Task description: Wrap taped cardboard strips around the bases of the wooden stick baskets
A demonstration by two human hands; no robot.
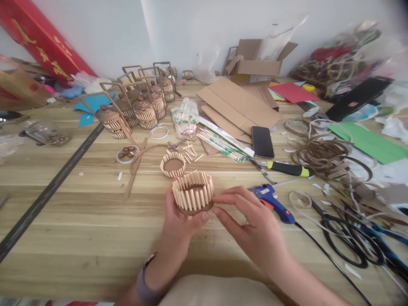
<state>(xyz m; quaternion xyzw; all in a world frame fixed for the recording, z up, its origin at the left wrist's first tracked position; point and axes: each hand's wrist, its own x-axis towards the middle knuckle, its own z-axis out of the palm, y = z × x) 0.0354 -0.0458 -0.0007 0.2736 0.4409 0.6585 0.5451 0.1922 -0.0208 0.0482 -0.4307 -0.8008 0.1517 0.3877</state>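
Stick basket (193, 192): pale tan slats, brown base. Glue gun (273, 201): blue. Screwdriver (288, 168): black and yellow. Phone (262, 142): black. Paper sheet (369, 142): green.

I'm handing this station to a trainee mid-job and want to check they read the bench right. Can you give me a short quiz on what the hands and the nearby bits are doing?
1. True or false: the left hand holds the stick basket, while the right hand touches its side with open fingers.
2. Which thing lies closest to the right hand? A) black phone B) blue glue gun C) black scissors
3. Fill in: the smaller stick ring lies on the table just ___ the held basket, as seen from the person.

Key: 1 true; 2 B; 3 beyond.
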